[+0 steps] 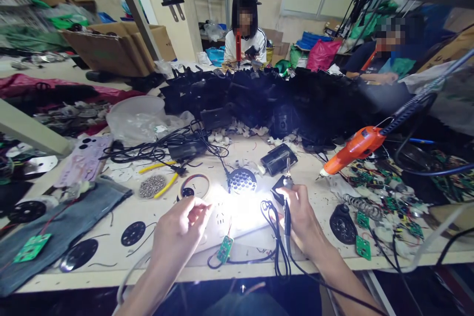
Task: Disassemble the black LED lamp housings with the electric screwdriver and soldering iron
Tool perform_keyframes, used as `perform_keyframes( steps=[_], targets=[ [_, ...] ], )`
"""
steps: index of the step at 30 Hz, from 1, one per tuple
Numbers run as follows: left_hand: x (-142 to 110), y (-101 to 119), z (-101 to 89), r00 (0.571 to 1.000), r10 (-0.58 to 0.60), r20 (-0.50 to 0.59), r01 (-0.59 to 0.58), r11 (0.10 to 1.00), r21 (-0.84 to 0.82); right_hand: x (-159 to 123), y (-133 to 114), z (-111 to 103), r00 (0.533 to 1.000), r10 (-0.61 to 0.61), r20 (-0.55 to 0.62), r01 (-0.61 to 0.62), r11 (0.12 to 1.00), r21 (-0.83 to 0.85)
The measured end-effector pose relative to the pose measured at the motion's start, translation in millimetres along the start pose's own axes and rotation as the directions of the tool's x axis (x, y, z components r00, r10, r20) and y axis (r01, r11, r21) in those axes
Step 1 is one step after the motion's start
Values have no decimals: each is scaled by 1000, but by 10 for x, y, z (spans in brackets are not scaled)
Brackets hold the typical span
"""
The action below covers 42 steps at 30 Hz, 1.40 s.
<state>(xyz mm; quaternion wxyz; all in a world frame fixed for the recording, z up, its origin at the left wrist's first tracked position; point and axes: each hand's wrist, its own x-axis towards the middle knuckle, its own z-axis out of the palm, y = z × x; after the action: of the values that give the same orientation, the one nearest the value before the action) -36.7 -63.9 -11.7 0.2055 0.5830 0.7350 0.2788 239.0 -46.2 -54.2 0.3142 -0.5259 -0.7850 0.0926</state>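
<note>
My right hand (301, 215) is closed around a soldering iron (288, 182), its metal tip pointing up and away from me. A looped black cable (276, 237) hangs beside those fingers. A black piece lies just beyond them. My left hand (183, 222) is pinched over the bench; whatever is between its fingertips is too small to make out. Close to it is a white slotted socket panel (219, 213), partly washed out by a bright light. In front of the panel sits a small green circuit board (225, 250) with thin wires. A black perforated round part (242, 180) lies behind the glare.
An orange electric screwdriver (351, 150) hangs at the right above loose circuit boards (392, 192). Yellow-handled pliers (166, 185) and a metal wool ball (152, 186) lie left. Black casings (259, 94) pile up at the back. Two people sit beyond the pile.
</note>
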Motion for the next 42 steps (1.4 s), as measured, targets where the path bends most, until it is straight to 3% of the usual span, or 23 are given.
perform_keyframes(
  steps=[7, 12, 19, 23, 27, 31, 35, 38, 42],
  targets=[
    [-3, 36, 75, 998, 31, 55, -29, 999, -32, 17, -17, 10, 1000, 17, -12, -17, 999, -39],
    [26, 79, 116, 992, 68, 106, -66, 998, -22, 70, 5, -41, 998, -23, 52, 26, 998, -58],
    [57, 113, 141, 991, 87, 103, -86, 996, -14, 93, -28, -38, 996, -2, 85, 14, 991, -135],
    [65, 148, 128, 989, 84, 121, -82, 996, -23, 82, -36, -35, 998, 10, 67, 0, 990, -140],
    [98, 155, 149, 981, 89, 171, -77, 994, -74, 79, -68, -159, 998, -60, 28, 64, 988, -140],
    [133, 143, 228, 978, 107, 181, -84, 988, -132, 24, -264, -439, 970, -147, -194, 148, 989, -11],
    [148, 183, 310, 970, 155, 190, -132, 983, -128, -74, -573, -711, 951, -23, -310, 101, 966, 239],
    [150, 212, 354, 969, 167, 182, -147, 982, -120, -121, -712, -751, 970, 26, -244, 66, 929, 364],
    [136, 204, 391, 969, 171, 178, -157, 983, -91, -117, -726, -556, 997, -8, -76, 38, 911, 410]
  ],
)
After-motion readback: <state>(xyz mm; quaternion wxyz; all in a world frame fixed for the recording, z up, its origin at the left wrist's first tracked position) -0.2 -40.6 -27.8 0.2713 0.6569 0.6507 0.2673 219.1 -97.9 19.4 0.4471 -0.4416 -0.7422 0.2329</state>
